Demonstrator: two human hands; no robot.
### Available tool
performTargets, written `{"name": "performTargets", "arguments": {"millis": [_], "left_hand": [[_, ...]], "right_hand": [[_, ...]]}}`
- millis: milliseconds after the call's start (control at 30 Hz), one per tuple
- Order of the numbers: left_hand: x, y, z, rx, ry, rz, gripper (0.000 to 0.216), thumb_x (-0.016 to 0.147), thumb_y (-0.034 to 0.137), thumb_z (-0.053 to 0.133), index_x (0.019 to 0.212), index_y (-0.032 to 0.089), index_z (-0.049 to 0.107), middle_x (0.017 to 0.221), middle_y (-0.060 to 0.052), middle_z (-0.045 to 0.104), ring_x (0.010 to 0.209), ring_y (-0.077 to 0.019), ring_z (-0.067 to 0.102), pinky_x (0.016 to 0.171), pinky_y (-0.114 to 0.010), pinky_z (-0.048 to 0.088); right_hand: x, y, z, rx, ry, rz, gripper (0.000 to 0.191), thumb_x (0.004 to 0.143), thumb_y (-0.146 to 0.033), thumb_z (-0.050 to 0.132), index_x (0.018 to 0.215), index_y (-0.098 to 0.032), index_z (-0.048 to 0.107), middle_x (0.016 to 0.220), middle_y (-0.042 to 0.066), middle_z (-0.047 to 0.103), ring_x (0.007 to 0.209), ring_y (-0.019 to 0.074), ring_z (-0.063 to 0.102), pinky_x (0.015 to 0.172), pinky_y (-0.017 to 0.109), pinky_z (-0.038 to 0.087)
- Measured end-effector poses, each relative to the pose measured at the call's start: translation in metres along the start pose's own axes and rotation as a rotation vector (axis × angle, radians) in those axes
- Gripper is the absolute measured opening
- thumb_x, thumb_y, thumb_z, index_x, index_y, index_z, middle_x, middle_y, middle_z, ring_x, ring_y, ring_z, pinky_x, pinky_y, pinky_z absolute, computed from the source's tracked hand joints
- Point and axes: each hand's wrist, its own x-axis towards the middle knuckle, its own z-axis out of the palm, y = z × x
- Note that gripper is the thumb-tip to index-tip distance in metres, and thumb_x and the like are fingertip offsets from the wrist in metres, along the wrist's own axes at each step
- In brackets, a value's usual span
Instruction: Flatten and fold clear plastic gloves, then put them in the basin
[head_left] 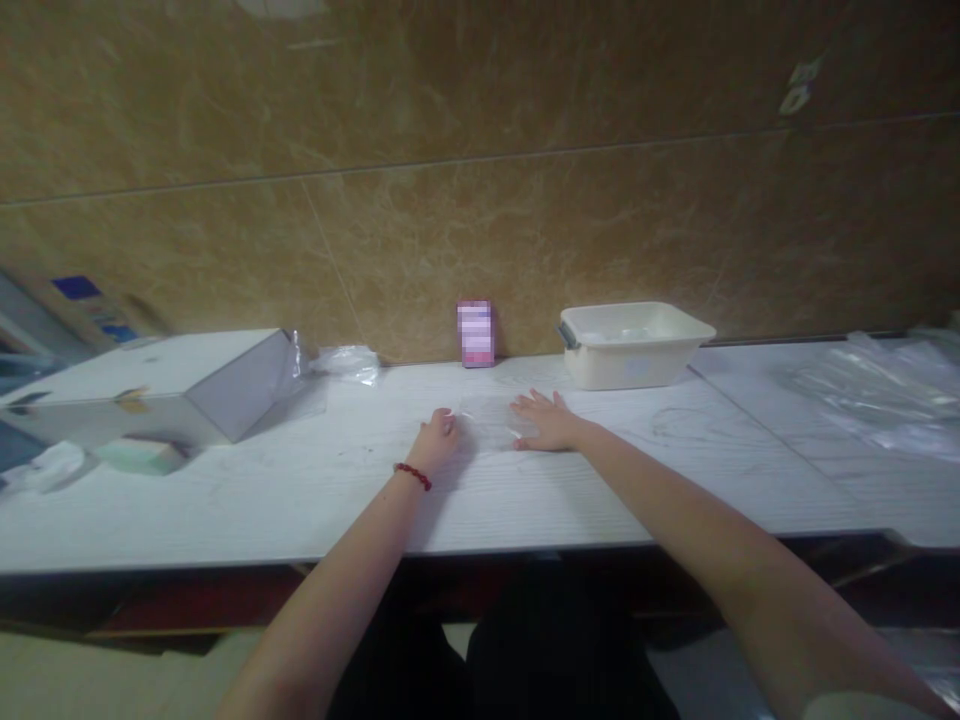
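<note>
A clear plastic bag (486,420) lies flat on the white wood-grain table (480,510) between my two hands. My left hand (439,440), with a red bead bracelet at its wrist, has its fingers curled closed at the bag's left edge. My right hand (551,423) rests palm down with fingers spread over the bag's right part. The bag is see-through, and its exact outline is hard to make out.
A phone (476,334) leans upright against the tiled wall. Right of it stands a cream plastic bin (630,372). A white box (217,395), a pale green block (141,455) and crumpled plastic (351,363) lie left. Clear plastic bags (885,395) are piled far right.
</note>
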Motion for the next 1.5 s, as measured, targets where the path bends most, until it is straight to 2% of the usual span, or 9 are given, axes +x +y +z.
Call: {"name": "performTargets", "arguments": {"millis": [200,300,433,567,700,867,1100,1300,1500], "left_hand": [[-0.002,0.008,-0.001,0.138,-0.019,0.087,0.032,0.075,0.02,0.039,0.107,0.019,0.043,0.101,-0.005,0.057,0.091,-0.0181,0.052,0.092,-0.04,0.024],[-0.002,0.008,-0.004,0.248,-0.065,0.161,0.028,0.076,0.023,0.037,0.102,0.021,0.049,0.104,-0.005,0.055,0.096,-0.0195,0.049,0.09,-0.04,0.026],[-0.002,0.004,-0.005,0.317,-0.126,0.214,0.031,0.077,0.024,0.036,0.106,0.021,0.046,0.115,-0.006,0.048,0.109,-0.0195,0.039,0.091,-0.037,0.026],[-0.001,0.002,-0.005,0.331,-0.164,0.213,0.035,0.078,0.024,0.035,0.112,0.019,0.041,0.12,-0.007,0.044,0.115,-0.0206,0.032,0.093,-0.039,0.024],[-0.002,0.002,-0.008,0.31,-0.15,0.228,0.032,0.077,0.024,0.038,0.108,0.02,0.045,0.113,-0.005,0.05,0.108,-0.0186,0.041,0.091,-0.033,0.028],[-0.003,0.002,-0.012,0.264,-0.137,0.252,0.034,0.075,0.025,0.041,0.108,0.019,0.045,0.11,-0.006,0.052,0.106,-0.018,0.043,0.089,-0.03,0.031],[-0.001,-0.004,-0.013,0.255,-0.128,0.276,0.034,0.073,0.027,0.045,0.105,0.016,0.048,0.108,-0.007,0.053,0.104,-0.017,0.044,0.089,-0.027,0.031],[0.001,-0.011,-0.016,0.304,-0.115,0.358,0.03,0.072,0.031,0.045,0.097,0.014,0.053,0.109,-0.008,0.051,0.103,-0.0186,0.044,0.09,-0.028,0.032],[0.001,0.009,-0.014,0.353,0.051,0.362,0.038,0.078,0.02,0.034,0.114,0.013,0.041,0.118,-0.009,0.044,0.112,-0.0176,0.034,0.096,-0.033,0.022]], "right_hand": [[0.003,0.001,0.002,0.021,-0.002,0.0,0.086,0.06,-0.072,0.03,0.13,-0.025,0.013,0.136,0.005,0.009,0.122,0.0301,-0.004,0.09,0.055,-0.005],[0.003,0.003,0.003,0.028,-0.002,-0.016,0.085,0.06,-0.072,0.03,0.129,-0.026,0.013,0.136,0.005,0.009,0.122,0.0304,-0.003,0.09,0.056,-0.005],[0.003,0.003,0.001,0.027,0.014,-0.024,0.083,0.06,-0.07,0.032,0.129,-0.026,0.016,0.136,0.006,0.012,0.122,0.0304,-0.001,0.09,0.056,-0.003],[0.011,-0.006,-0.003,0.037,0.121,-0.013,0.069,0.07,-0.063,0.025,0.126,-0.023,0.025,0.134,0.007,0.019,0.122,0.0273,0.005,0.093,0.053,0.003],[0.025,-0.024,-0.005,0.003,0.195,-0.051,0.055,0.078,-0.05,0.027,0.121,-0.018,0.036,0.131,0.008,0.026,0.121,0.0231,0.014,0.096,0.044,0.01],[0.033,-0.047,0.002,-0.088,0.321,-0.117,0.047,0.078,-0.044,0.031,0.116,-0.018,0.042,0.127,0.007,0.033,0.121,0.0223,0.015,0.097,0.043,0.006],[0.039,-0.048,0.02,-0.052,0.18,-0.069,0.068,0.073,-0.06,0.024,0.124,-0.016,0.031,0.13,0.011,0.027,0.12,0.0262,0.019,0.096,0.041,0.013],[0.031,-0.041,0.02,-0.039,0.108,-0.025,0.078,0.068,-0.068,0.016,0.129,-0.019,0.019,0.135,0.008,0.015,0.122,0.0258,0.011,0.097,0.04,0.009],[0.028,-0.043,0.017,-0.062,0.092,-0.014,0.076,0.069,-0.067,0.016,0.129,-0.02,0.018,0.136,0.006,0.013,0.122,0.0264,0.009,0.097,0.041,0.008]]}}
